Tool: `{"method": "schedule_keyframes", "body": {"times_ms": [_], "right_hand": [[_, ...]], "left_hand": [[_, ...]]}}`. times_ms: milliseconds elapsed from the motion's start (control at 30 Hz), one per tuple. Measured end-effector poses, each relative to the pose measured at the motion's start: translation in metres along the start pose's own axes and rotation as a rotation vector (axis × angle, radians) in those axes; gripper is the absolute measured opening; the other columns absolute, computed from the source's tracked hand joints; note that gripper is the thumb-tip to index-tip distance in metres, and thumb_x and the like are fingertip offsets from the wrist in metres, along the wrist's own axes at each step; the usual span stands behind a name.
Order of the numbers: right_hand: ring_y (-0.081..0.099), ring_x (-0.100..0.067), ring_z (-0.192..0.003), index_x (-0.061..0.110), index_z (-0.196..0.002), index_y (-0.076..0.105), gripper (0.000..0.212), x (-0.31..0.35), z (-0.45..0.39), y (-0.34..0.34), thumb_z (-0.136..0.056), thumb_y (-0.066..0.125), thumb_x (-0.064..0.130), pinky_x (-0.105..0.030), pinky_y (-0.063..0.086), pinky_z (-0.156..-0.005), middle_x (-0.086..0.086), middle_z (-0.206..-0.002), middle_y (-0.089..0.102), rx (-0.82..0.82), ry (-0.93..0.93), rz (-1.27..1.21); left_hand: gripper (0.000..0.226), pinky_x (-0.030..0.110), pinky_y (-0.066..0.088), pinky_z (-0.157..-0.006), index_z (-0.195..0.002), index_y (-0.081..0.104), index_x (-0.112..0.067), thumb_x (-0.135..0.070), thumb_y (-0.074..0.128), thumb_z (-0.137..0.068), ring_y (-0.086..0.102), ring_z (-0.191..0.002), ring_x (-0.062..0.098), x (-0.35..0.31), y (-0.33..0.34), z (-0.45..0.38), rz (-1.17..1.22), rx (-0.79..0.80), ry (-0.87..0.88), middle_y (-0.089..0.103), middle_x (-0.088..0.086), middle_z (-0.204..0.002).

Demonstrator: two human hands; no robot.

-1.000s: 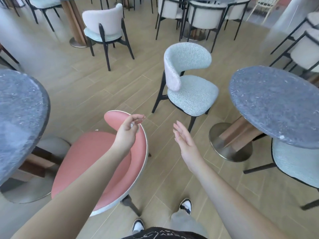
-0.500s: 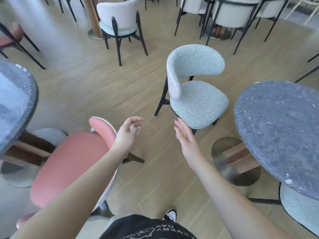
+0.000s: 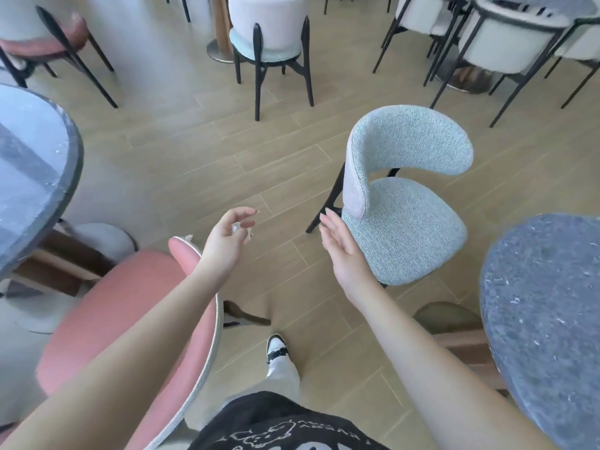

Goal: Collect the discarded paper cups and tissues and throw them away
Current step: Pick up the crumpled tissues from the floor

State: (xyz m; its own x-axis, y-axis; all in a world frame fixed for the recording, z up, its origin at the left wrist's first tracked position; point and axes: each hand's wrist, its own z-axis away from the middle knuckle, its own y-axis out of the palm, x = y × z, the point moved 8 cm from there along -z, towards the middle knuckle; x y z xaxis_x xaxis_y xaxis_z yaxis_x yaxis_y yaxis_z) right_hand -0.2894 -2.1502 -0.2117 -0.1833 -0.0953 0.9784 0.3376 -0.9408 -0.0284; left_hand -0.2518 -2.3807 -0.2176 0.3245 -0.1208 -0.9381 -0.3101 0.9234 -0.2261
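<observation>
My left hand [image 3: 229, 240] is held out in front of me above the wooden floor, fingers curled round a small crumpled white tissue [image 3: 236, 227] that shows only between the fingers. My right hand [image 3: 341, 246] is held out beside it, palm turned inward and fingers straight, holding nothing. It hovers just left of a pale blue chair [image 3: 406, 203]. No paper cup is in view.
A pink chair [image 3: 113, 306] stands under my left arm. Round grey tables sit at the left [image 3: 35, 170] and right [image 3: 548, 313] edges. More chairs [image 3: 271, 37] and a table base stand farther back. Open wooden floor [image 3: 194, 157] lies ahead.
I have walked forward; the pink chair slid down and left, the blue chair and right table shifted right. Both hands keep their pose, the left still holding the tissue.
</observation>
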Motion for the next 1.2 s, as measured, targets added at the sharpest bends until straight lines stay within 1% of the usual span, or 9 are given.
{"method": "schedule_keyframes", "body": {"times_ms": [167,267,433,567,667,900,1000,1133,1200], "right_hand": [[0.042,0.015,-0.130,0.037,-0.147,0.038,0.043,0.016,-0.071,0.005,-0.106,0.046,0.028,-0.016,0.035,-0.108,0.019,-0.144,0.047,0.019,0.032,0.026],[0.042,0.021,-0.125,0.036,-0.146,0.039,0.043,0.030,-0.107,0.009,-0.106,0.047,0.026,-0.014,0.034,-0.107,0.022,-0.140,0.049,0.011,0.008,0.059],[0.042,0.022,-0.124,0.041,-0.143,0.038,0.041,0.042,-0.165,0.031,-0.106,0.046,0.025,-0.005,0.038,-0.099,0.019,-0.142,0.047,0.092,0.028,0.090],[0.044,0.007,-0.133,0.042,-0.142,0.037,0.041,0.052,-0.213,0.057,-0.106,0.046,0.024,-0.024,0.033,-0.115,0.020,-0.142,0.047,0.159,0.022,0.094],[0.041,0.005,-0.136,0.043,-0.142,0.037,0.040,0.055,-0.250,0.079,-0.106,0.046,0.026,-0.026,0.032,-0.116,0.020,-0.144,0.046,0.239,0.026,0.094],[0.042,0.005,-0.136,0.043,-0.144,0.037,0.041,0.056,-0.356,0.127,-0.106,0.045,0.030,-0.025,0.032,-0.116,0.022,-0.147,0.045,0.448,0.058,0.103],[0.042,0.012,-0.132,0.041,-0.143,0.039,0.041,0.060,-0.403,0.144,-0.105,0.046,0.029,-0.027,0.032,-0.117,0.021,-0.146,0.046,0.542,0.063,0.109],[0.045,0.018,-0.126,0.049,-0.139,0.041,0.039,0.071,-0.454,0.170,-0.105,0.047,0.033,-0.024,0.033,-0.114,0.031,-0.142,0.047,0.660,0.051,0.160],[0.044,0.017,-0.127,0.050,-0.139,0.040,0.038,0.074,-0.472,0.185,-0.105,0.047,0.033,-0.025,0.033,-0.114,0.027,-0.144,0.046,0.716,0.066,0.172]], "left_hand": [[0.044,0.018,0.047,-0.082,-0.106,0.065,-0.049,-0.022,0.041,-0.080,0.066,-0.093,-0.010,-0.018,-0.007,-0.060,0.029,-0.023,-0.003,0.071,-0.020,-0.109],[0.047,0.003,0.041,-0.065,-0.102,0.063,-0.053,-0.014,0.042,-0.087,0.063,-0.083,-0.013,-0.028,-0.016,-0.092,0.014,-0.052,-0.013,0.071,-0.021,-0.106],[0.052,0.023,0.046,-0.077,-0.101,0.064,-0.052,-0.008,0.040,-0.087,0.065,-0.100,-0.004,-0.024,-0.042,-0.139,0.073,-0.105,-0.043,0.070,-0.016,-0.112],[0.049,0.037,0.049,-0.098,-0.104,0.066,-0.048,-0.009,0.041,-0.086,0.063,-0.112,-0.002,-0.017,-0.067,-0.168,0.103,-0.174,-0.062,0.069,-0.016,-0.116],[0.048,0.044,0.047,-0.104,-0.104,0.066,-0.046,-0.009,0.042,-0.086,0.063,-0.114,0.002,-0.013,-0.085,-0.190,0.109,-0.235,-0.085,0.069,-0.015,-0.117],[0.050,0.022,0.048,-0.083,-0.101,0.066,-0.045,-0.006,0.039,-0.086,0.063,-0.113,-0.001,-0.015,-0.128,-0.252,0.174,-0.456,-0.109,0.068,-0.021,-0.116],[0.048,0.023,0.049,-0.082,-0.106,0.066,-0.038,-0.004,0.039,-0.086,0.063,-0.115,0.006,-0.020,-0.138,-0.275,0.220,-0.568,-0.130,0.068,-0.016,-0.118],[0.044,0.024,0.052,-0.075,-0.100,0.067,-0.044,-0.019,0.041,-0.076,0.063,-0.113,0.001,-0.037,-0.146,-0.304,0.244,-0.655,-0.155,0.068,-0.014,-0.116],[0.045,0.024,0.055,-0.075,-0.102,0.067,-0.041,-0.016,0.039,-0.075,0.063,-0.113,0.002,-0.042,-0.158,-0.311,0.248,-0.706,-0.161,0.068,-0.012,-0.117]]}}
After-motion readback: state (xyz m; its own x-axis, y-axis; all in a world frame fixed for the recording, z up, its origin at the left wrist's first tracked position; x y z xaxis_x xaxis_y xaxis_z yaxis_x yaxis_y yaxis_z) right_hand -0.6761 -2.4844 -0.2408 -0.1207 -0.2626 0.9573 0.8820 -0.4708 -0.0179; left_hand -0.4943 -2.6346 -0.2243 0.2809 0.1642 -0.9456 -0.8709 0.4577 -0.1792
